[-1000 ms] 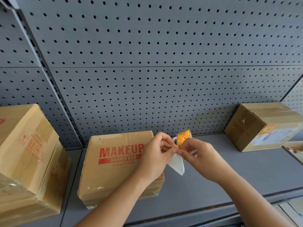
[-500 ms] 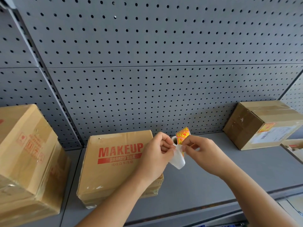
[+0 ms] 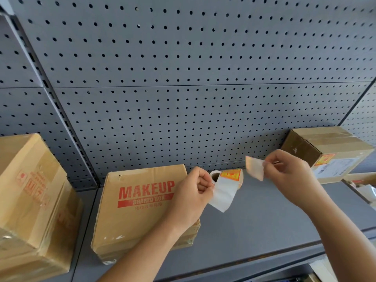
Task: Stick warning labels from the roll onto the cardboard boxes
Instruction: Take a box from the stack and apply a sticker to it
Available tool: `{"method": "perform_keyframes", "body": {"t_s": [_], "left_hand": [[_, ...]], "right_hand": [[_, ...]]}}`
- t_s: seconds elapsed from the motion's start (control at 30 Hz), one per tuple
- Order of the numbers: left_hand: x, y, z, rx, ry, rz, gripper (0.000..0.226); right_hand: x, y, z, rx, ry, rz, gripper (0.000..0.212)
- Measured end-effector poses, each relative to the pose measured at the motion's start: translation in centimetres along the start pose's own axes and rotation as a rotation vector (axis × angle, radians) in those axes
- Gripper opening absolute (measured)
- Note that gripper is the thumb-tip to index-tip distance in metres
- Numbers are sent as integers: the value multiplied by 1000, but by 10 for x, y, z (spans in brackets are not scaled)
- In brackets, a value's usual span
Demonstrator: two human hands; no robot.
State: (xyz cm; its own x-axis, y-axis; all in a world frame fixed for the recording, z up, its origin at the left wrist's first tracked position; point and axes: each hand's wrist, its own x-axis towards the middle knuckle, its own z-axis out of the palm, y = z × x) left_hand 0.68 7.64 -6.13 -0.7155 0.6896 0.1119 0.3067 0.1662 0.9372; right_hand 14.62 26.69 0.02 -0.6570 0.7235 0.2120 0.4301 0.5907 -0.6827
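Note:
My left hand (image 3: 192, 197) grips a small label roll (image 3: 228, 177) above the grey shelf, an orange-and-yellow label showing on it and a white backing strip (image 3: 223, 195) hanging down. A peeled label (image 3: 254, 167), its pale back facing me, is pinched in my right hand (image 3: 291, 174), apart from the roll. A flat cardboard box printed MAKEUP (image 3: 140, 206) lies under my left wrist. A taped box (image 3: 333, 151) at the right back carries an orange label. A large box (image 3: 30, 198) stands at the left.
A grey pegboard wall (image 3: 183, 78) rises behind the shelf (image 3: 264, 224). The shelf's front edge runs along the bottom. Another box corner (image 3: 362, 180) shows at the far right edge.
My right hand has pulled a label off the roll and moved right and up, away from my left hand. The backing strip now hangs free from the roll.

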Motion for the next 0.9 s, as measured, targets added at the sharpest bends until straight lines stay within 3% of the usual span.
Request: {"method": "perform_keyframes", "body": {"t_s": [0.13, 0.27, 0.33, 0.47, 0.57, 0.77, 0.83, 0.9], "left_hand": [[-3, 5, 1, 144, -35, 55, 3], [-11, 23, 1, 415, 25, 249, 21], [-15, 34, -2, 296, 36, 220, 24], [-19, 48, -11, -235, -34, -13, 42], [-25, 56, -21, -545, -52, -141, 42], [-35, 44, -43, -628, 21, -223, 23], [-39, 38, -51, -610, 68, -235, 20], [-41, 34, -61, -610, 94, -256, 18]], "right_hand": [[-8, -11, -4, 18, 90, -49, 14], [-23, -26, 7, 52, 181, -230, 14], [-32, -34, 13, 46, 208, -347, 14], [-48, -49, 27, -23, 241, -563, 5], [-60, -58, 41, -60, 193, -640, 5], [-72, -70, 65, -117, 13, -684, 10], [-73, -74, 66, 0, -107, -622, 16], [-71, -79, 67, 248, -195, -441, 23]]}}
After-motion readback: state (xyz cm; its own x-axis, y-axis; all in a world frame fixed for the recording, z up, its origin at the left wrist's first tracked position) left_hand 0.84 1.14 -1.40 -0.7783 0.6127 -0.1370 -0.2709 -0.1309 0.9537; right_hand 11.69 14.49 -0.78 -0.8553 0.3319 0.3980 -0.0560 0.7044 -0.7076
